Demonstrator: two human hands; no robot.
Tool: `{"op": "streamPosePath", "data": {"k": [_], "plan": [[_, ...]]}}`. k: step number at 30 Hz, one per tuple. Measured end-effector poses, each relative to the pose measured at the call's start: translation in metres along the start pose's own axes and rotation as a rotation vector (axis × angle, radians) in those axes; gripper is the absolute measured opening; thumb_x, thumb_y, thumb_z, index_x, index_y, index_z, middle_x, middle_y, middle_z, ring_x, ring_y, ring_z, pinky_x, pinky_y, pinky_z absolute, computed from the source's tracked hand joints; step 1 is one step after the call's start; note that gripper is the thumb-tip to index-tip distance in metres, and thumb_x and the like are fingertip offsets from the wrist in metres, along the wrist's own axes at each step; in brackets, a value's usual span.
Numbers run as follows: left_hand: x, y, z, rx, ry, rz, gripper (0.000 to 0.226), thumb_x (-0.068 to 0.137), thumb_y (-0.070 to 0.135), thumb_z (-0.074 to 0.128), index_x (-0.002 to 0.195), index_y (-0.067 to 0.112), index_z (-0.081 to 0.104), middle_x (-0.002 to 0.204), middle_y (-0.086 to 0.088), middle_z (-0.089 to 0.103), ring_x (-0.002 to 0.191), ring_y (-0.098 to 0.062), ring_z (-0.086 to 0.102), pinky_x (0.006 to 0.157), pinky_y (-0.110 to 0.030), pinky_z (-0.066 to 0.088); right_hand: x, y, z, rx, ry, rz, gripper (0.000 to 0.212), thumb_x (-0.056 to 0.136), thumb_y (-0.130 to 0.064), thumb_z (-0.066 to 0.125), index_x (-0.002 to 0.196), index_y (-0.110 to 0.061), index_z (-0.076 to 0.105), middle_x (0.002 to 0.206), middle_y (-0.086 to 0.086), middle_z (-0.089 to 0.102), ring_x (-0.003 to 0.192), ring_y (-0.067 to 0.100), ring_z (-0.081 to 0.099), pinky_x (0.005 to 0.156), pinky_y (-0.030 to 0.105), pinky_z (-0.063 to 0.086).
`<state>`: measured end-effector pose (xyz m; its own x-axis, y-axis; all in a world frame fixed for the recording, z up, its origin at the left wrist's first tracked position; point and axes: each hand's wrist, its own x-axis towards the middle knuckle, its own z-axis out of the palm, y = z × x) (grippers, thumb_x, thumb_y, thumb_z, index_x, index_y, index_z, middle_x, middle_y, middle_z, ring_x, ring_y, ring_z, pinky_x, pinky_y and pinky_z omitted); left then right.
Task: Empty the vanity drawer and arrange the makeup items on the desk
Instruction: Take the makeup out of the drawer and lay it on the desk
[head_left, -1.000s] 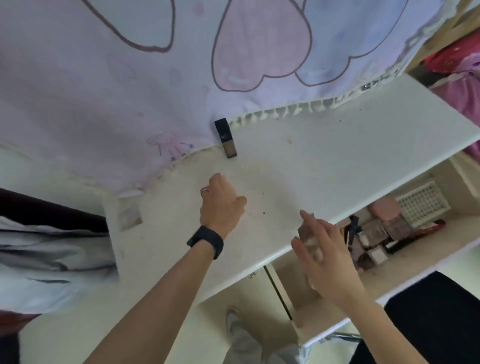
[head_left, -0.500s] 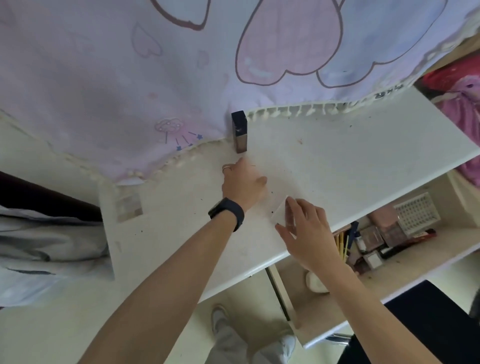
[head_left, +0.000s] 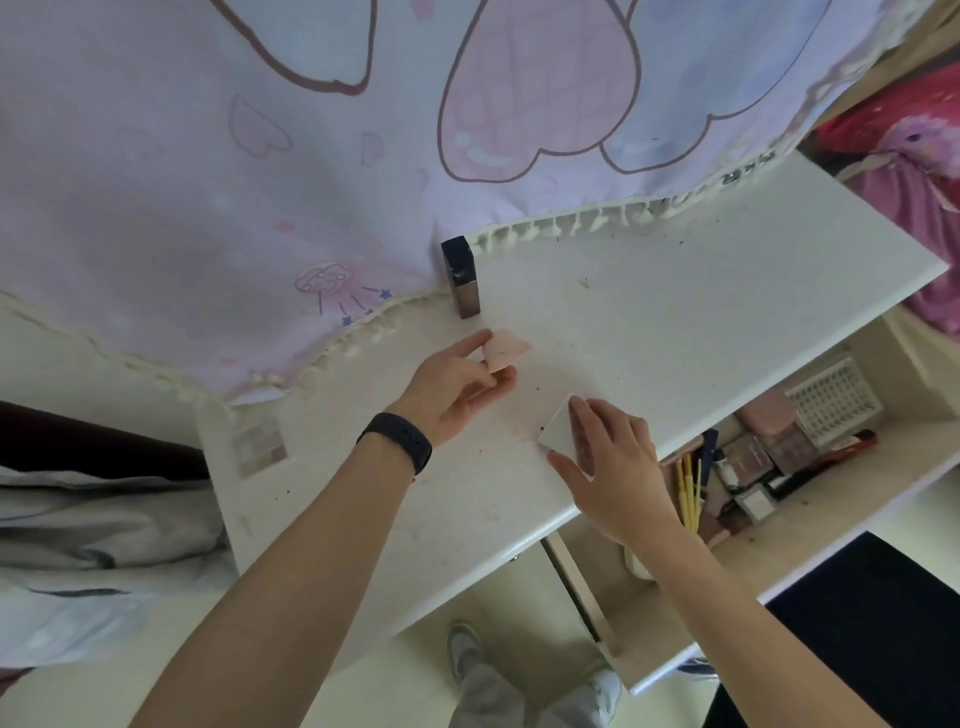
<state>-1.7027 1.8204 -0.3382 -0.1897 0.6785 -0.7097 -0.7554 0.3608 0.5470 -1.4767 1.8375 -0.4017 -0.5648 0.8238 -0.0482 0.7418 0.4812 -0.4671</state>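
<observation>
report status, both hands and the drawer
Left hand pinches pink item over desk. Right hand flat on white case at desk edge. Drawer open, makeup inside. Bottle stands just beyond left hand.

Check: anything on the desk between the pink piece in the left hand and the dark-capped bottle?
Nothing visible. The left hand pinches the pink piece just short of the bottle; only bare desk lies between. The right hand rests on a white square nearer the front edge.

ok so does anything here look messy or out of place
Mostly grime: the white desk top is dotted with dark specks and reddish smears. The pastel heart-print cloth sags over its back edge beside the upright dark-capped beige bottle. In the open drawer, small makeup boxes lie jumbled together.
</observation>
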Motion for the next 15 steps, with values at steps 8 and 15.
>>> {"op": "streamPosePath", "data": {"k": [8, 15], "plan": [[0.033, -0.022, -0.012, 0.903, 0.388, 0.523, 0.03, 0.087, 0.034, 0.075, 0.113, 0.027, 0.062, 0.1, 0.004, 0.069, 0.093, -0.019, 0.069, 0.082, -0.043, 0.06, 0.0, 0.002, 0.002, 0.018, 0.038, -0.025, 0.069, 0.088, -0.05, 0.064, 0.145, -0.012, 0.048, 0.136, 0.005, 0.054, 0.118, 0.031, 0.05, 0.1, 0.046, 0.049], [0.049, -0.014, -0.017, 1.109, 0.505, 0.688, 0.02, 0.09, 0.032, 0.072, 0.104, 0.019, 0.067, 0.082, 0.012, 0.064, 0.082, -0.016, 0.064, 0.076, -0.031, 0.053, 0.0, 0.006, 0.004, 0.008, 0.052, -0.038, 0.07, 0.089, -0.053, 0.06, 0.145, -0.013, 0.049, 0.136, 0.005, 0.054, 0.118, 0.03, 0.051, 0.1, 0.047, 0.049]]}}
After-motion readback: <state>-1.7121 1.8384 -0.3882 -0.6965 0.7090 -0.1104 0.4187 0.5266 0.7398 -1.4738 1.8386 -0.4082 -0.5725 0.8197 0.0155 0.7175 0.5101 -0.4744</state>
